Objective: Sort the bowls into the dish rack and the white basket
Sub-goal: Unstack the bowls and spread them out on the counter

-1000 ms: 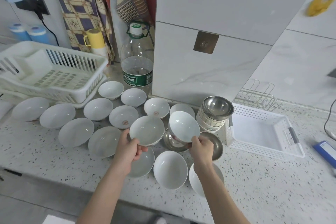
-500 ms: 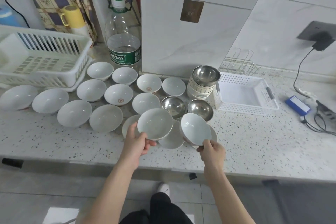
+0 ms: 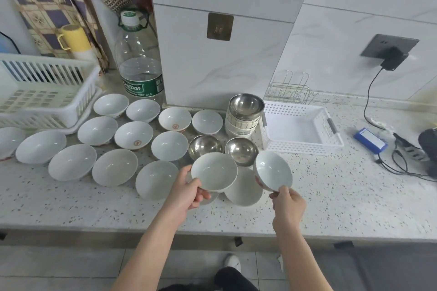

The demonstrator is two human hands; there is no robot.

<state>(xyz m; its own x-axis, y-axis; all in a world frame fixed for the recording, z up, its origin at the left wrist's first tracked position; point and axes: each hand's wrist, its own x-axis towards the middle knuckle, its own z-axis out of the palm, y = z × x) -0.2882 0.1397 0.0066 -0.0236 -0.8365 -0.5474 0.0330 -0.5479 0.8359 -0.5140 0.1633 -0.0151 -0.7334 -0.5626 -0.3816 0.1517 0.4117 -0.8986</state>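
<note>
Left hand: the left hand (image 3: pixel 186 190) grips a wide white bowl (image 3: pixel 214 171) by its near rim, thumb on the edge and fingers curled beneath, holding it above the counter near the front edge.
Right hand: the right hand (image 3: pixel 288 203) pinches a smaller white bowl (image 3: pixel 273 170) at its lower rim; the bowl is tilted, with its opening facing the camera.
Counter: a speckled counter (image 3: pixel 331 196) carries everything.
Loose bowls: many white bowls (image 3: pixel 114 166) sit upright in rows across the left and middle of the counter, and two steel bowls (image 3: pixel 205 146) stand side by side behind the held ones.
Stack: a pile of bowls (image 3: pixel 241 123) topped by a steel one stands against the white basket's left wall.
White basket: the white basket (image 3: pixel 305 146) sits toward the back right of the counter.
Dish rack: the white dish rack (image 3: pixel 47 92) stands at the back left corner.
Other things: a large water bottle (image 3: pixel 139 66) stands by the back wall; a blue box (image 3: pixel 370 140) and black cables (image 3: pixel 402 160) lie at the right edge.
</note>
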